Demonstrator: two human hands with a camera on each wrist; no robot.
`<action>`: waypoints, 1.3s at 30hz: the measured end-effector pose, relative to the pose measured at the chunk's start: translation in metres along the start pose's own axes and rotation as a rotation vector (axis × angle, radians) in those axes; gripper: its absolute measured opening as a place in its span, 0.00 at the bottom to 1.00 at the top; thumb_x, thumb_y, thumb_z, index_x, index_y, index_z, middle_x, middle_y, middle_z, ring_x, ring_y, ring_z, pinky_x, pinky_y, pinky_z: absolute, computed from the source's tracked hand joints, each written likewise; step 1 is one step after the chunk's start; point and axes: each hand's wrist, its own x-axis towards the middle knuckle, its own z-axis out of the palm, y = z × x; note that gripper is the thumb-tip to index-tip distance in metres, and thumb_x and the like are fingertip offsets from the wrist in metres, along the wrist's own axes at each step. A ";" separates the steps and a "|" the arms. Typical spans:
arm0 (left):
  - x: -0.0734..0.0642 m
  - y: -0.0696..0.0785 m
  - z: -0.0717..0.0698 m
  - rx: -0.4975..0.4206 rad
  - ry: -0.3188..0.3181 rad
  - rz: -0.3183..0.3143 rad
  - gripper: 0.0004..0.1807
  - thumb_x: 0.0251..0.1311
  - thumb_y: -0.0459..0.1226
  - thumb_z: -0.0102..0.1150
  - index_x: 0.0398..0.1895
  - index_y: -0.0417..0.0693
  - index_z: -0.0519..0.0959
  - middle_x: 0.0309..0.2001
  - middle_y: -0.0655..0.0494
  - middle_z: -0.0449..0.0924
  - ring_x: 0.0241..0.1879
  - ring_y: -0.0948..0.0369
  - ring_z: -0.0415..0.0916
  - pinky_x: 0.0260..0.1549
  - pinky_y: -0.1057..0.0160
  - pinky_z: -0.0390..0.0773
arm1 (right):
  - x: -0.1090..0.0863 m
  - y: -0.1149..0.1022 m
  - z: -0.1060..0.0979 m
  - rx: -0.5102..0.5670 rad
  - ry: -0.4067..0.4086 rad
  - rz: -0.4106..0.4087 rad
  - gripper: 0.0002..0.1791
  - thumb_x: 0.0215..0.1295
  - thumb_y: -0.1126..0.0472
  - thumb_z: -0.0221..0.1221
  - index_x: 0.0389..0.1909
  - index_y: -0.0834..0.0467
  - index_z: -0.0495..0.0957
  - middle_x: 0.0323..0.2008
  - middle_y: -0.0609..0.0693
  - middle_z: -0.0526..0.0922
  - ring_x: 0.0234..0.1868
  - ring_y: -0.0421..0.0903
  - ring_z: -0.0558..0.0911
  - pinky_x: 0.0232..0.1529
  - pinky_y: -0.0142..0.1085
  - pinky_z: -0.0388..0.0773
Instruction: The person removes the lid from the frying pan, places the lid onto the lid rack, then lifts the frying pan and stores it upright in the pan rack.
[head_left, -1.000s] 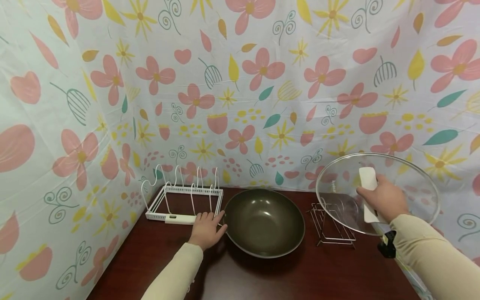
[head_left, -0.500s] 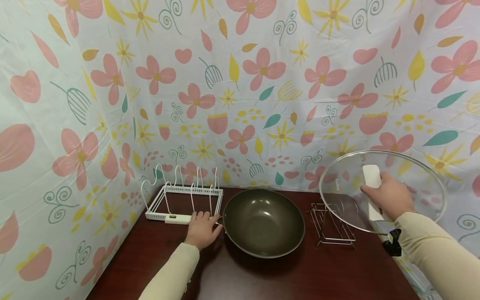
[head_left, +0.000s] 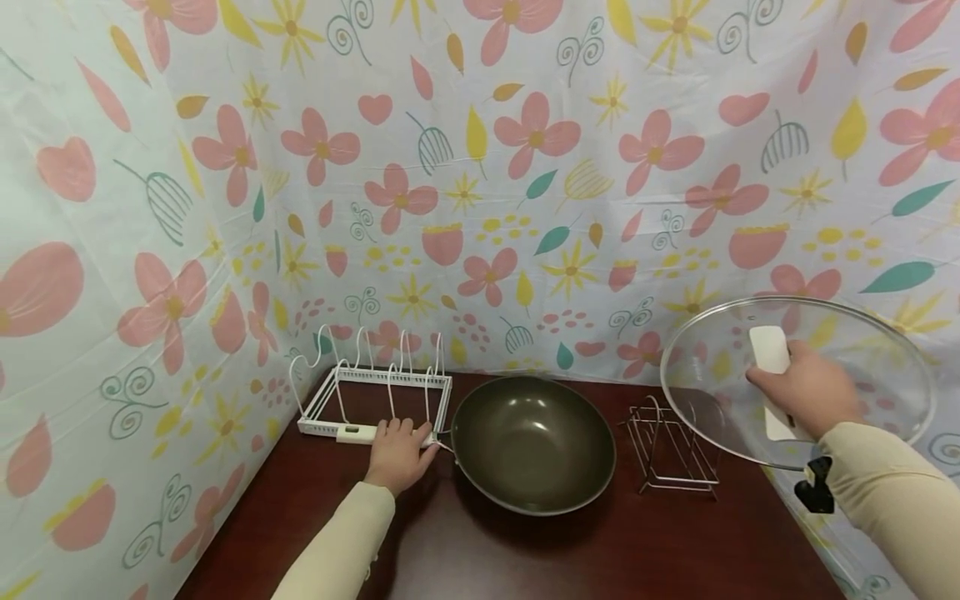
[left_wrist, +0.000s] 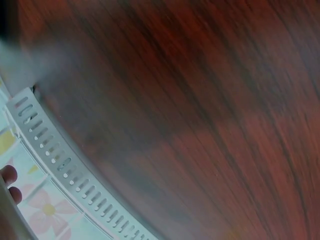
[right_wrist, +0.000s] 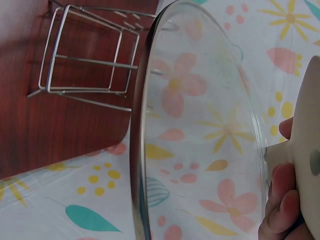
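Note:
In the head view, a dark wok (head_left: pixel 534 446) sits on the table with its cream handle (head_left: pixel 356 433) pointing left. My left hand (head_left: pixel 397 460) grips that handle near the wok end. In the left wrist view, two fingertips (left_wrist: pixel 10 176) show past the handle's edge. At the right, my right hand (head_left: pixel 813 392) holds a clear glass lid (head_left: pixel 708 367) by its white handle grip (head_left: pixel 770 358). The lid is tilted and raised, its metal rim (right_wrist: pixel 140 150) seen edge-on in the right wrist view. Curled fingers (right_wrist: pixel 282 182) wrap the grip there.
A white rack (head_left: pixel 375 379) with upright loops stands at the back left, just behind the wok handle. Right of the wok is a small wire stand (head_left: pixel 678 485), partly behind the lid. Flowered curtain (head_left: pixel 480 208) borders the dark red table (head_left: pixel 480 554).
My right hand has carried the lid rightward, away from the wire stand. The left hand has slid a little left along the wok handle. The wok stays in place.

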 end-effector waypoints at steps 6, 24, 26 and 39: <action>0.000 -0.004 -0.002 -0.002 0.020 -0.024 0.26 0.69 0.63 0.50 0.56 0.57 0.79 0.44 0.49 0.78 0.50 0.46 0.73 0.57 0.42 0.66 | 0.001 0.008 -0.008 -0.021 -0.016 0.004 0.33 0.68 0.44 0.59 0.50 0.73 0.65 0.24 0.58 0.79 0.20 0.50 0.77 0.18 0.42 0.71; -0.004 -0.015 -0.004 0.034 0.012 -0.082 0.31 0.65 0.68 0.49 0.48 0.53 0.80 0.42 0.47 0.77 0.48 0.45 0.72 0.56 0.41 0.66 | 0.002 0.015 -0.027 -0.101 -0.025 0.049 0.33 0.69 0.47 0.57 0.48 0.76 0.62 0.21 0.60 0.76 0.16 0.51 0.76 0.15 0.44 0.72; -0.004 -0.015 -0.003 0.030 0.017 -0.083 0.31 0.65 0.68 0.49 0.48 0.53 0.80 0.42 0.47 0.77 0.49 0.45 0.72 0.56 0.41 0.66 | 0.003 0.017 -0.028 -0.111 -0.022 0.055 0.34 0.68 0.47 0.57 0.50 0.77 0.61 0.21 0.61 0.76 0.16 0.52 0.76 0.15 0.44 0.72; -0.004 -0.013 -0.005 0.031 0.005 -0.105 0.31 0.66 0.68 0.48 0.47 0.52 0.80 0.42 0.47 0.76 0.49 0.44 0.72 0.58 0.41 0.65 | 0.011 0.045 -0.005 -0.107 -0.010 0.082 0.34 0.65 0.42 0.60 0.50 0.69 0.63 0.23 0.61 0.77 0.19 0.55 0.76 0.16 0.47 0.67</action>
